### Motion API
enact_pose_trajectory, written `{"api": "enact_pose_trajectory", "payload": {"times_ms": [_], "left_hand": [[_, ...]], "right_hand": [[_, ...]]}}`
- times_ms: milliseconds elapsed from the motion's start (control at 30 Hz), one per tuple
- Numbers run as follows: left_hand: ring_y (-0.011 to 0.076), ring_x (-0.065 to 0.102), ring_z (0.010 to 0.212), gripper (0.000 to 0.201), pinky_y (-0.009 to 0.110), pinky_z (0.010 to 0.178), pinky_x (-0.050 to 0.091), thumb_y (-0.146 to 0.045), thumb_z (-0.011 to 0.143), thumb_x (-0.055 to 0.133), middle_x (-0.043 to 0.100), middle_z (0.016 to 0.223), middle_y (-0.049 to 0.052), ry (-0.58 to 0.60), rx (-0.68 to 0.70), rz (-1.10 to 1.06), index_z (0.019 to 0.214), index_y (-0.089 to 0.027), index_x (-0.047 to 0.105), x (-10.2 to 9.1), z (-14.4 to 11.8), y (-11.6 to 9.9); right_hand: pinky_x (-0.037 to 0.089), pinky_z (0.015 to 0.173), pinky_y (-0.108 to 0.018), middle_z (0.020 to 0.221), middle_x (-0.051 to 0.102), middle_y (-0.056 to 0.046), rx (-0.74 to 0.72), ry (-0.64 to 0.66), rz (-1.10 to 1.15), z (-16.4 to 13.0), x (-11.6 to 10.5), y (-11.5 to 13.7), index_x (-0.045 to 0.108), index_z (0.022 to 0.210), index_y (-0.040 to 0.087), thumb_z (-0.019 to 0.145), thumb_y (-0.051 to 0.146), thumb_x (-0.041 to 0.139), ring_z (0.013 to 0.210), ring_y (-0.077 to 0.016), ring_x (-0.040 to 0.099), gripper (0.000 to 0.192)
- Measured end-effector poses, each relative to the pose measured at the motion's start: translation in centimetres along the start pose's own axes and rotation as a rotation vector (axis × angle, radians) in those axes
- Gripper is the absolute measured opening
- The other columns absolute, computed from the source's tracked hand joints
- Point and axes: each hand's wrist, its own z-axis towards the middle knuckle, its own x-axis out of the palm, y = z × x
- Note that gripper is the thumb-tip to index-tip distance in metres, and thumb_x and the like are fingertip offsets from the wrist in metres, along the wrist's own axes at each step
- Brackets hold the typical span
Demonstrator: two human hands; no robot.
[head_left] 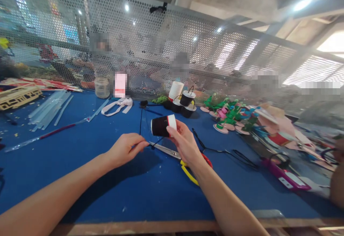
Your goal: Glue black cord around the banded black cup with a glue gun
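Black paper cup (161, 126), white-rimmed, held sideways; thin black wire (140, 124) upright.

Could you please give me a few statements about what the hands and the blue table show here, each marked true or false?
1. The right hand holds a black paper cup on its side. True.
2. The left hand pinches a thin black strand. True.
3. The scissors are in the left hand. False: they lie on the blue table.
4. The table is green. False: it is blue.
5. More black cups stand farther back. True.
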Motion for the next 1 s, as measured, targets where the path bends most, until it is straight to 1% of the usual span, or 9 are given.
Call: {"api": "enact_pose_trajectory", "payload": {"times_ms": [100,167,267,367,500,733,867,933,1000], "left_hand": [[0.0137,0.057,0.055,0.022,0.023,0.056,0.041,-0.03,0.079,0.044,0.063,0.058,0.002,0.054,-0.11,-0.092,0.086,-0.02,0.063,0.2,-0.1,0.3],[0.0138,0.057,0.055,0.031,0.023,0.055,0.042,-0.033,0.079,0.045,0.063,0.061,0.001,0.089,-0.242,-0.203,0.104,-0.02,0.055,0.3,0.0,0.6],[0.0129,0.056,0.053,0.046,0.025,0.054,0.044,-0.037,0.075,0.049,0.062,0.066,0.002,0.107,-0.391,-0.414,0.115,-0.016,0.044,0.3,0.3,1.1],[0.0117,0.055,0.053,0.046,0.025,0.053,0.043,-0.042,0.074,0.048,0.061,0.07,0.003,0.084,-0.471,-0.601,0.11,-0.012,0.047,0.2,0.5,1.3],[0.0094,0.052,0.051,0.038,0.023,0.053,0.04,-0.045,0.075,0.045,0.058,0.061,0.002,0.016,-0.571,-0.686,0.081,-0.011,0.059,-0.2,0.8,1.6],[0.0095,0.048,0.052,0.028,0.021,0.052,0.035,-0.039,0.062,0.061,0.058,0.055,0.001,-0.123,-0.612,-0.482,0.066,-0.012,0.065,-0.6,1.1,2.1],[0.0119,0.046,0.045,0.052,0.024,0.05,0.034,-0.051,0.075,0.036,0.05,0.041,0.001,-0.155,-0.657,-0.243,0.049,-0.013,0.059,-1.1,1.1,2.6],[0.0141,0.049,0.049,0.051,0.025,0.052,0.036,-0.049,0.077,0.032,0.053,0.046,0.003,-0.163,-0.638,-0.089,0.053,-0.013,0.06,-1.3,1.3,2.9],[0.0177,0.055,0.071,0.033,0.027,0.064,0.04,-0.04,0.065,0.054,0.063,0.075,0.006,-0.244,-0.467,0.071,0.081,-0.013,0.062,-1.6,1.4,3.0]], "right_hand": [[0.047,0.078,-0.036,0.097,0.061,-0.005,-0.007,-0.036,0.243,0.4,-0.1,0.4,0.053,0.095,0.017,0.067,0.033,0.061,0.089,-0.018,0.057,0.033],[0.047,0.077,-0.036,0.09,0.062,-0.003,-0.032,-0.07,0.384,0.7,-0.3,0.6,0.055,0.088,0.017,0.068,0.031,0.059,0.085,-0.0164,0.057,0.024],[0.048,0.077,-0.035,0.087,0.063,-0.001,-0.045,-0.124,0.523,1.0,-0.5,0.8,0.056,0.083,0.018,0.071,0.029,0.056,0.083,-0.0148,0.058,0.016],[0.048,0.075,-0.034,0.084,0.064,-0.001,-0.038,-0.129,0.576,1.0,-0.7,1.0,0.056,0.085,0.019,0.071,0.03,0.055,0.079,-0.0151,0.06,0.018],[0.049,0.069,-0.033,0.075,0.065,-0.002,0.011,-0.072,0.548,0.6,-0.6,1.1,0.055,0.087,0.019,0.068,0.037,0.057,0.069,-0.0176,0.063,0.026],[0.05,0.064,-0.032,0.079,0.065,-0.001,-0.006,0.0,0.491,0.0,0.0,0.9,0.056,0.087,0.022,0.068,0.038,0.058,0.065,-0.0175,0.063,0.025],[0.05,0.066,-0.033,0.085,0.064,-0.002,-0.032,0.03,0.431,-0.2,0.1,0.7,0.057,0.089,0.021,0.07,0.038,0.056,0.072,-0.0168,0.061,0.026],[0.049,0.069,-0.033,0.092,0.063,-0.003,-0.056,0.052,0.359,-0.3,0.2,0.6,0.056,0.091,0.02,0.071,0.039,0.056,0.08,-0.0181,0.059,0.028],[0.048,0.072,-0.034,0.101,0.061,-0.005,-0.065,0.067,0.255,-0.5,0.3,0.5,0.053,0.095,0.019,0.07,0.039,0.058,0.089,-0.0198,0.057,0.032]]}}
